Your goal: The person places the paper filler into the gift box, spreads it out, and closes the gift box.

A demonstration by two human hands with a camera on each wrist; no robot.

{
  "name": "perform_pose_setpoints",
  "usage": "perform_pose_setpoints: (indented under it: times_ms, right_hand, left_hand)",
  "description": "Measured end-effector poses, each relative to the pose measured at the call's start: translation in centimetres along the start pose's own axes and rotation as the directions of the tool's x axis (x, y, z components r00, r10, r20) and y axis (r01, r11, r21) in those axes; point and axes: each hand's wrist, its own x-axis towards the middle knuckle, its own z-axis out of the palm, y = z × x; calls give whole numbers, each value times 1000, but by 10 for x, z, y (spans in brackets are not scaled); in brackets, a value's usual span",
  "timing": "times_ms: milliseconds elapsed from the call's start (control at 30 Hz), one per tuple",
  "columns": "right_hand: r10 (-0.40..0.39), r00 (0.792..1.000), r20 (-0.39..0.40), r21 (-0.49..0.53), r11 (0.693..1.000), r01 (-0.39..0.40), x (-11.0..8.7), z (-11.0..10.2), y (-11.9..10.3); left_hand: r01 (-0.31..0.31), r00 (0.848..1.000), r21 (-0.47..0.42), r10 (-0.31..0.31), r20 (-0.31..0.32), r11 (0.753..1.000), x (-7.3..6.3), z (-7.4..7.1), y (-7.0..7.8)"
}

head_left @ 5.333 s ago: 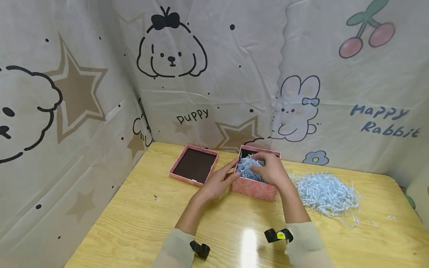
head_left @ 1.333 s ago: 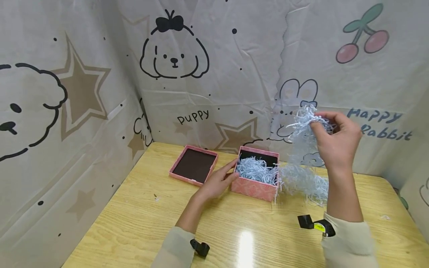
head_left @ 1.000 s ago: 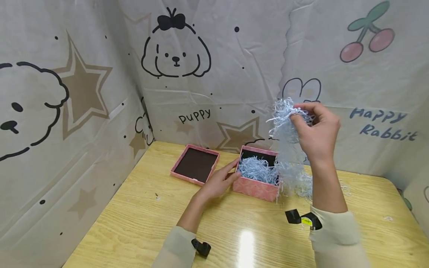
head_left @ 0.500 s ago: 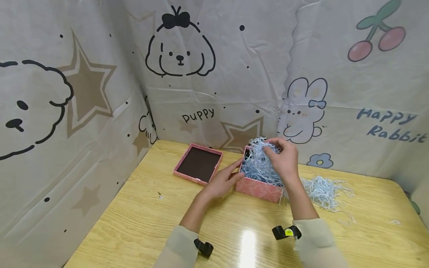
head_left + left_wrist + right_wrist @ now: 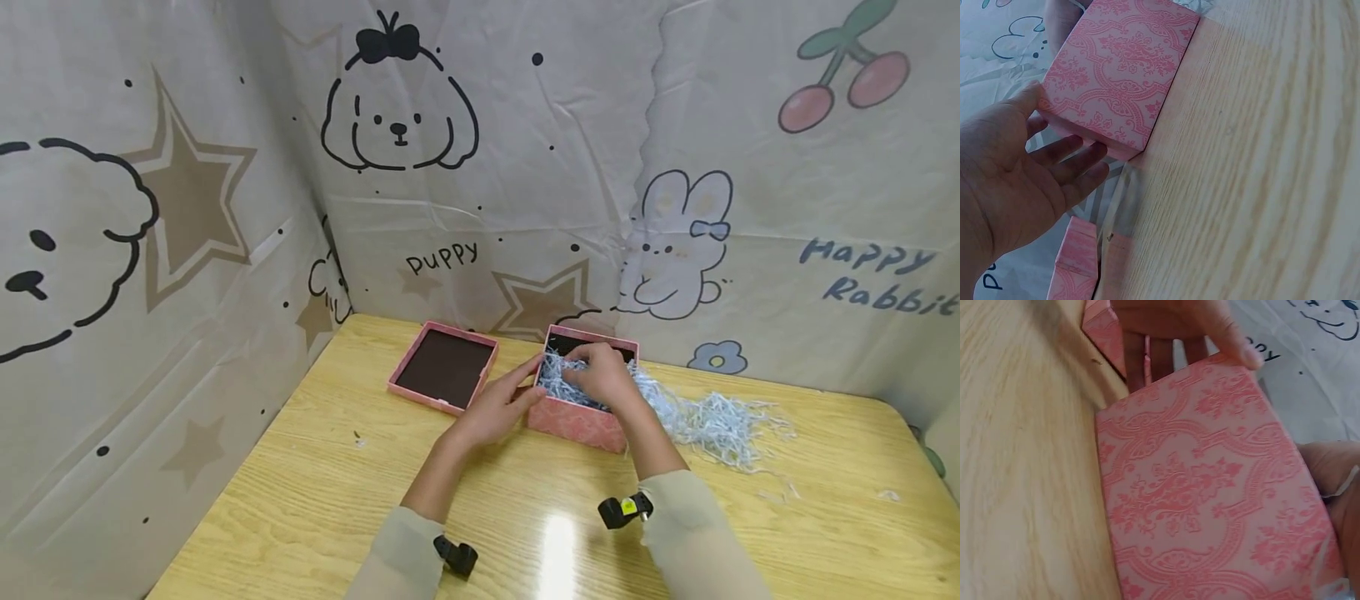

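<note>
A pink patterned box [image 5: 577, 425] with a dark inside stands open-topped on the table, partly filled with pale blue shredded paper [image 5: 553, 385]. My left hand [image 5: 495, 408] steadies the box from its left; the left wrist view shows the thumb by the rim corner and loosely straight fingers along the side wall. My right hand [image 5: 603, 379] is down inside the box, thumb and forefinger curled around shredded paper; its other fingertips are hidden in the box. In the right wrist view the box front [image 5: 1191, 481] covers most of that hand.
The pink lid [image 5: 442, 367] lies left of the box, dark inside up. To the right is a loose pile of shredded paper [image 5: 723, 429], with strands trailing over the box edge. A patterned cloth wall [image 5: 525, 192] stands behind the wooden table [image 5: 360, 500].
My right hand carried a bunch of shredded paper from the right-hand pile over the box and down into it. The pile has shrunk. My left hand stays at the box.
</note>
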Motion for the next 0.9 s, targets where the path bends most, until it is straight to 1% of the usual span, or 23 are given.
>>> perform_pose_setpoints:
  times_ms: [67, 133, 233, 333, 400, 500, 600, 733, 800, 900]
  right_hand:
    - [5, 999, 35, -52, 999, -3, 1, 2, 1]
    - [5, 999, 48, -77, 997, -1, 1, 3, 1]
    - [-29, 999, 23, -85, 996, 31, -2, 1, -1]
    - [-75, 997, -20, -67, 995, 74, -6, -8, -4]
    - [-102, 994, -37, -47, 994, 101, -11, -18, -7]
    - [-125, 991, -39, 12, 992, 125, -21, -39, -8]
    - [-122, 991, -44, 77, 989, 126, -34, -66, -5]
    - [-85, 993, -86, 118, 988, 95, -53, -98, 13]
    - [-61, 992, -113, 114, 991, 74, -62, -109, 28]
    - [-17, 989, -144, 102, 994, 32, -74, -121, 55]
  left_hand:
    - [-3, 1000, -6, 3, 2, 1000, 0, 0, -1]
    - [-6, 1000, -7, 6, 4, 1000, 1, 1, -2]
    - [-6, 1000, 0, 6, 8, 1000, 1, 1, -3]
    - [-7, 1000, 4, 7, 4, 1000, 1, 1, -1]
    - [-8, 1000, 3, 8, 6, 1000, 1, 1, 0]
    - [-16, 1000, -2, 16, 8, 1000, 2, 1, 2]
    - [-14, 1000, 9, 14, 3, 1000, 2, 1, 3]
    - [-15, 1000, 18, 15, -4, 1000, 2, 0, 3]
    - [-17, 1000, 19, 17, -5, 1000, 1, 0, 2]
    - [-12, 1000, 26, 12, -14, 1000, 0, -1, 1]
